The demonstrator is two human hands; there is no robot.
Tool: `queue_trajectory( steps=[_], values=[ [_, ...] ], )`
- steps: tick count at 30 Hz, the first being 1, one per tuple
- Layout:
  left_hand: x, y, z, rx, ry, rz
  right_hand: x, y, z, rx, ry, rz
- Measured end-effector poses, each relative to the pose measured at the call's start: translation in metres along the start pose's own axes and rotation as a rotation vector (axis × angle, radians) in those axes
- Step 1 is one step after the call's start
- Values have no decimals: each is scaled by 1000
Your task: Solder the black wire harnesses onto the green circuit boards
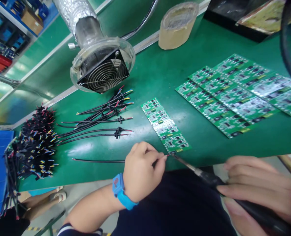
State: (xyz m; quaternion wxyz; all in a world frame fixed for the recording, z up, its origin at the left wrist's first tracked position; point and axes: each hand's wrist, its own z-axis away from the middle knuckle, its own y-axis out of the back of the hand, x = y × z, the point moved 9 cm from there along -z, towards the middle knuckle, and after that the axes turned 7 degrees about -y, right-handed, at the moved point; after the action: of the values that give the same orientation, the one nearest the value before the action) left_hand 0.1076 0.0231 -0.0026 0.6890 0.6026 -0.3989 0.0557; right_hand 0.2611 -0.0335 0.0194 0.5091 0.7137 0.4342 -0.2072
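My left hand [145, 170], with a blue watch on its wrist, pinches a black cable [98, 161] close to its stripped red end. That end meets the lower edge of a narrow green circuit board panel [165, 126]. In my right hand [260, 186] is a soldering iron [209, 178], gripped by its black handle. Its metal tip touches or nearly touches the panel's bottom corner, right beside the cable end. Exactly where tip and wire meet is too small to make out.
Loose black cables [93, 132] lie left of the panel, beyond them a big cable bundle [38, 141]. A fume extractor [106, 70] overhangs the bench. More circuit boards [224, 95] lie at right, with a tape roll [177, 26] behind. Another person's legs [42, 203] show lower left.
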Motion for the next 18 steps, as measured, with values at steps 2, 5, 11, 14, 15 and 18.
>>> queue_trajectory(
  steps=[2,5,11,14,15,18],
  values=[
    [0,0,0,-3,5,-5,-15,-5,-4,-63,136,26],
    [2,0,-1,-10,17,-25,-21,-8,-9,-72,160,72],
    [6,0,-5,-77,61,-101,-25,-9,-12,-68,164,100],
    [8,-1,-8,-118,60,-141,-25,-11,-12,-71,173,106],
    [8,-2,-8,-130,61,-151,-25,-12,-11,-72,175,105],
    [7,-3,-10,-162,70,-176,-16,-11,-6,-38,83,61]
  ],
)
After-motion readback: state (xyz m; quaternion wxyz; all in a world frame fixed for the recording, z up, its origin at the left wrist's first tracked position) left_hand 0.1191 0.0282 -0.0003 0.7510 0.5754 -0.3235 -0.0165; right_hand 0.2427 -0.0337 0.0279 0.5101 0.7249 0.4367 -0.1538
